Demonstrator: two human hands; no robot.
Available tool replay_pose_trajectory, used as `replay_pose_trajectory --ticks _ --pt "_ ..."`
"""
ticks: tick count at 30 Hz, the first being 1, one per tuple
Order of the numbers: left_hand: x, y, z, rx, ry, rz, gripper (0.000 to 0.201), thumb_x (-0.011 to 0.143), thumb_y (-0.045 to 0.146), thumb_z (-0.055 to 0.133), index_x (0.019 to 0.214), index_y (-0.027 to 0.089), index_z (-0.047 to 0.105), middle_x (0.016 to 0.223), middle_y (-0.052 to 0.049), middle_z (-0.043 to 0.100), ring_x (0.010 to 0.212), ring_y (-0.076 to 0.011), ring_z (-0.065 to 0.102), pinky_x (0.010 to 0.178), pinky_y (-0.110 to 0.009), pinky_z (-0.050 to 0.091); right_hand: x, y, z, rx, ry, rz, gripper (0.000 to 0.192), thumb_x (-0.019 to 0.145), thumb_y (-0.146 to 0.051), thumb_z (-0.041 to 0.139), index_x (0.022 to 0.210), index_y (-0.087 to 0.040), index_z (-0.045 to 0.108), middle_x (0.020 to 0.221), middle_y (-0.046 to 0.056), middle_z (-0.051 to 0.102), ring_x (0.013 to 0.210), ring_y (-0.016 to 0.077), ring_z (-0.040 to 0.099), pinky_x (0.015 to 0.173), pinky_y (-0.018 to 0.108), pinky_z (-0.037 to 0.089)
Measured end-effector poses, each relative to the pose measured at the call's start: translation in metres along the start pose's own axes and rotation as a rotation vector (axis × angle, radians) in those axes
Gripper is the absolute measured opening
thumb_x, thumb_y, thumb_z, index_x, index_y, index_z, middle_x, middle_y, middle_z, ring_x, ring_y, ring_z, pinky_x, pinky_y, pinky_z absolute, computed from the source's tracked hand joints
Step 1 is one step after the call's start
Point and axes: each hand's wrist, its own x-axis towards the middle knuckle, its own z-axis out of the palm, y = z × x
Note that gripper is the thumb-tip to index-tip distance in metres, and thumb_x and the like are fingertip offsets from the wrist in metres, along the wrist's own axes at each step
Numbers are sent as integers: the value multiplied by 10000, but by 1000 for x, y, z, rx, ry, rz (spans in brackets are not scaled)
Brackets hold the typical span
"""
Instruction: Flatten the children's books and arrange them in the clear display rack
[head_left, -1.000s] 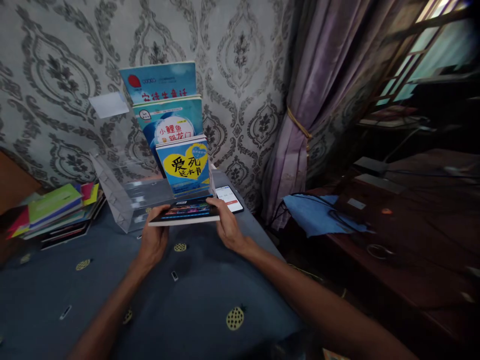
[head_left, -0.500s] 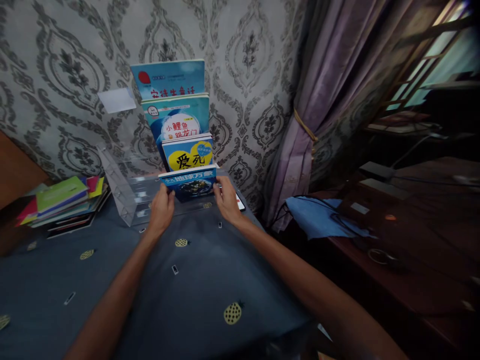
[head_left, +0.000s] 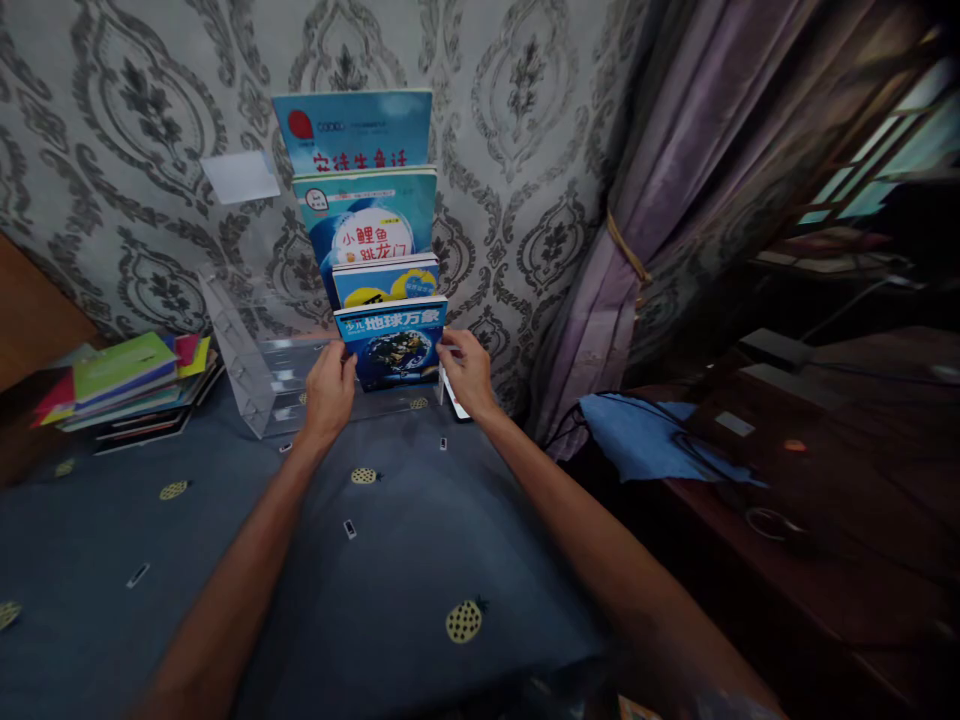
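Your left hand (head_left: 328,385) and right hand (head_left: 466,368) now grip the blue book (head_left: 391,342) upright in the clear rack (head_left: 259,385), frame centre; a second ago it lay flat and lower.

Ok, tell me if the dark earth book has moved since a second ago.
Yes. The dark earth book went from lying flat before the clear acrylic rack to upright in its front tier, both hands gripping its sides.

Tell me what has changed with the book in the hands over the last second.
The dark blue book, held flat above the cloth a second ago, has been tipped upright and set into the front tier of the clear rack. The left hand and right hand still grip its sides. The three books behind and the side stack stayed put.
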Motion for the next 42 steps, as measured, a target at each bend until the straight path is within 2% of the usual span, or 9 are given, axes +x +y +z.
replay_pose_trajectory --ticks 4,8,12,16,21,27,36,42 --pt "0 -3 -1 -12 23 -12 121 956 236 480 875 207 564 851 -42 619 817 -201 592 811 -348 483 6 3 0 41 -50 24 233 907 -312 573 1068 -224 716 1051 81 693 898 217 659 785 368 580" --pt "-1 -3 -3 17 42 -25 141 962 267 482 855 209 554 886 -48 625 848 -207 594 822 -350 471 12 4 4 82 -55 49 254 855 -217 580 1063 -217 726 1012 75 696 940 227 664 815 387 584" --pt "-3 -2 0 22 18 -29 134 965 260 479 872 207 560 893 -55 625 845 -209 596 817 -350 474 14 7 5 98 -40 59 261 815 -166 570 1022 -205 724 1003 76 702 921 223 667 808 386 582" --pt "-7 -6 8 43 -20 -11 109 966 247 475 910 205 559 924 -64 636 868 -215 606 828 -346 479 7 9 2 31 -31 55 329 787 -142 564 1074 -216 709 1016 69 709 888 218 663 781 375 576" --pt "-10 -12 16 90 -55 -69 80 965 248 480 1016 204 524 917 -68 657 841 -227 642 786 -333 476 0 12 0 9 -1 87 398 814 -182 575 1202 -183 661 958 77 726 839 216 671 745 358 565" --pt "-11 -12 17 172 -115 -122 77 980 247 459 1038 205 487 919 -72 685 828 -234 680 723 -301 463 -5 10 1 -20 26 52 290 853 -222 558 1080 -197 736 947 69 720 858 213 667 753 338 565" --pt "-13 -13 21 259 -199 -148 126 1002 245 402 1037 193 512 902 -88 699 796 -228 684 688 -290 443 -14 9 4 -40 24 57 335 921 -274 523 1162 -227 751 926 63 678 840 209 643 717 333 568" --pt "-13 -12 20 287 -240 -167 185 1017 255 374 1072 177 533 903 -95 701 797 -230 680 679 -293 433 -14 8 3 -49 8 56 357 924 -276 509 1186 -203 739 927 75 659 854 221 640 743 357 566"
